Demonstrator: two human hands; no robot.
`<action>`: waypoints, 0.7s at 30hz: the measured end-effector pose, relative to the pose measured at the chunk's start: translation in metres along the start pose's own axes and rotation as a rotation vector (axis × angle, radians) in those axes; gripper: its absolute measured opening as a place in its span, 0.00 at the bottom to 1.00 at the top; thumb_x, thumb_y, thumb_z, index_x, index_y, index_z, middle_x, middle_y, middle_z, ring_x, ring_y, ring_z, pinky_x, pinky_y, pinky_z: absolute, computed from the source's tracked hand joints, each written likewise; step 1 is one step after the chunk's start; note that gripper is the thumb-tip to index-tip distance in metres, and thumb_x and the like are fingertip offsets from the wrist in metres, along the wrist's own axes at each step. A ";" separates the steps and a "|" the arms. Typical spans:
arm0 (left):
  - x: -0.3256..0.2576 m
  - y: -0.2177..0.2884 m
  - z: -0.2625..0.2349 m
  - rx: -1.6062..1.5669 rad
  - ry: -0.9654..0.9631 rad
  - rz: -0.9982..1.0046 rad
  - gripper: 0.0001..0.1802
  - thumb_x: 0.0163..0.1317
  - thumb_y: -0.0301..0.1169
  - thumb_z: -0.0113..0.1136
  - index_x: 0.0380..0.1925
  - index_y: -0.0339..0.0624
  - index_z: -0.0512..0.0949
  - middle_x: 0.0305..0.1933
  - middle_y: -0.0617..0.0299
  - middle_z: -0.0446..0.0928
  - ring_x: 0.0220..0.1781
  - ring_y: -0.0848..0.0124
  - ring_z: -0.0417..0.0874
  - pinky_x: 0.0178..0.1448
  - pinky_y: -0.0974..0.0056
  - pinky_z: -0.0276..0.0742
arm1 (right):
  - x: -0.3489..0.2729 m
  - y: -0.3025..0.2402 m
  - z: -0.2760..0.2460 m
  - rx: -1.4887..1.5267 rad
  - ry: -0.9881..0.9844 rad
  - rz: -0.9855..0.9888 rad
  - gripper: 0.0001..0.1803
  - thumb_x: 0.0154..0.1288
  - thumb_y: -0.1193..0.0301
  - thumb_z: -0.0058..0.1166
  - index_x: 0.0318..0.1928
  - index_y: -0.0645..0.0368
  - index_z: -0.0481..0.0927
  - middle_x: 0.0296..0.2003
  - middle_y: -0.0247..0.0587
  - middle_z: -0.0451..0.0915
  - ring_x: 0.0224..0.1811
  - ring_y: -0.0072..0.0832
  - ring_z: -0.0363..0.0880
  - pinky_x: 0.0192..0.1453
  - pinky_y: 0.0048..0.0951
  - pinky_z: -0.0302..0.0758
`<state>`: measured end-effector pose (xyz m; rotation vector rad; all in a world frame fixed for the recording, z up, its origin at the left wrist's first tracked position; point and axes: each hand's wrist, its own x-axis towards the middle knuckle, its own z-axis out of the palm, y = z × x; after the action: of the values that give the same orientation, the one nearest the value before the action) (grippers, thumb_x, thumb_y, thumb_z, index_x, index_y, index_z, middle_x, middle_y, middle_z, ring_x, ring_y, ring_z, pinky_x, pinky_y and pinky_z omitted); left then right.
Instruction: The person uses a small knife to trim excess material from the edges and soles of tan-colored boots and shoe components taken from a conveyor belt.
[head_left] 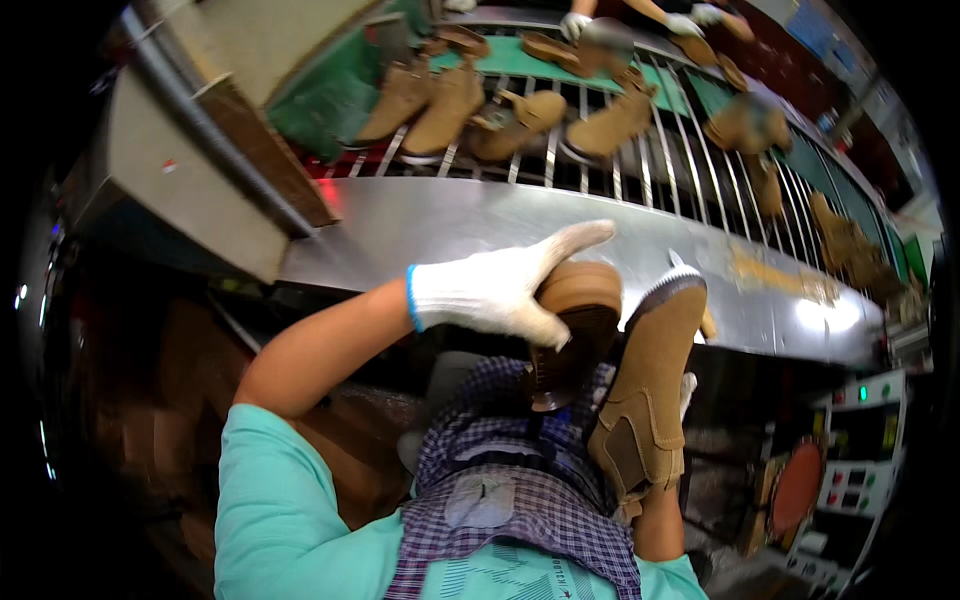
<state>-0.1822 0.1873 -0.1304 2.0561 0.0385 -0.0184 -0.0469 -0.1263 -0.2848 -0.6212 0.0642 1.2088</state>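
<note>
My left hand (485, 288) wears a white knit glove with a blue cuff. Its thumb and fingers are spread around the end of a brown shoe sole (580, 285), which hangs over my lap with its dark face partly showing. Beside the sole, on the right, a tan suede ankle boot (645, 390) stands toe up, with a stretch panel on its side. My right hand (689, 388) is behind this boot and grips it; only a bit of white glove shows at the boot's right edge. Boot and sole are close together but look separate.
A metal ledge (450, 215) runs in front of me. Beyond it, a rod conveyor (650, 150) carries several tan boots (445, 110). Across it are another person's gloved hands (690, 22). A tan-handled tool (708, 322) lies at the ledge; a control panel (855, 480) stands right.
</note>
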 end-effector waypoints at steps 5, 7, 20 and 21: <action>0.018 -0.052 0.074 -0.312 -0.131 0.046 0.55 0.56 0.53 0.83 0.75 0.35 0.67 0.81 0.42 0.66 0.83 0.52 0.66 0.85 0.49 0.60 | -0.041 0.002 -0.014 0.013 0.046 -0.001 0.61 0.67 0.18 0.42 0.75 0.65 0.70 0.61 0.58 0.80 0.56 0.50 0.85 0.58 0.46 0.87; 0.031 -0.055 0.084 -0.591 -0.059 0.077 0.43 0.60 0.52 0.80 0.66 0.39 0.73 0.79 0.41 0.68 0.82 0.51 0.67 0.86 0.46 0.59 | -0.058 0.014 -0.031 0.039 0.107 0.041 0.60 0.68 0.20 0.44 0.75 0.65 0.70 0.63 0.58 0.80 0.57 0.49 0.85 0.58 0.46 0.88; 0.048 -0.111 0.165 -1.556 -0.060 -0.330 0.25 0.81 0.42 0.50 0.64 0.32 0.78 0.66 0.41 0.80 0.69 0.45 0.82 0.77 0.41 0.77 | -0.094 0.015 -0.052 -0.671 0.031 0.122 0.55 0.74 0.27 0.49 0.74 0.70 0.71 0.62 0.51 0.84 0.63 0.36 0.85 0.65 0.35 0.83; 0.047 -0.110 0.167 -1.645 -0.086 -0.267 0.25 0.82 0.41 0.49 0.63 0.32 0.79 0.66 0.40 0.80 0.68 0.44 0.82 0.76 0.40 0.78 | -0.099 0.017 -0.055 -0.664 0.061 0.163 0.56 0.73 0.27 0.48 0.74 0.70 0.71 0.62 0.50 0.84 0.63 0.36 0.85 0.65 0.35 0.83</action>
<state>-0.1390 0.0913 -0.3071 0.3951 0.1978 -0.1763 -0.0834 -0.2334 -0.3015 -1.2502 -0.2505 1.3700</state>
